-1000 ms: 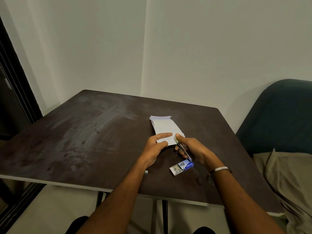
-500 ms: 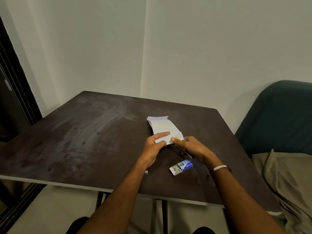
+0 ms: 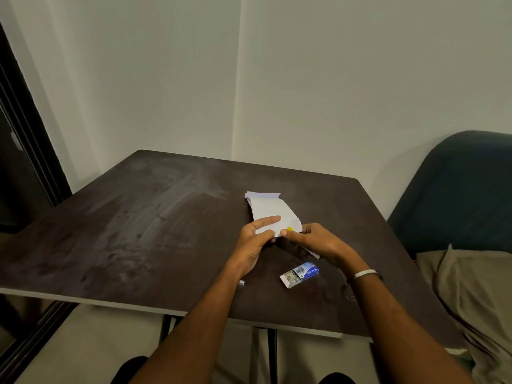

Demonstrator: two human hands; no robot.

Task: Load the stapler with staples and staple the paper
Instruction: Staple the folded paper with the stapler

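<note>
Hands meet at the near corner of the paper

Desk (image 3: 144,234), dark brown and smeared with pale streaks, stretches away to the left of both hands. Just beneath the left wrist a small silvery object (image 3: 242,283) lies on the desk, too small to identify. The left hand (image 3: 256,239) rests at the near left edge of the folded white paper (image 3: 270,209), forefinger stretched flat across the sheet and thumb tucked under the edge, so the hand pinches the paper. The paper lies beyond both hands, its far end folded up a little. Touching the left thumb tip, the right hand (image 3: 313,242) is curled closed around the stapler (image 3: 310,249), of which only a yellow tip at the paper's near right corner and a thin metal strip under the palm show; whether the stapler's mouth is around the paper I cannot tell. Nearer than the right hand, just beside the wrist, lies the small blue and white staple box (image 3: 299,274), one end flap open. A metal bangle (image 3: 365,273) circles the right wrist. Farther right of that arm stands a dark teal chair (image 3: 460,189) with a tan cloth (image 3: 476,295) draped over its seat.
</note>
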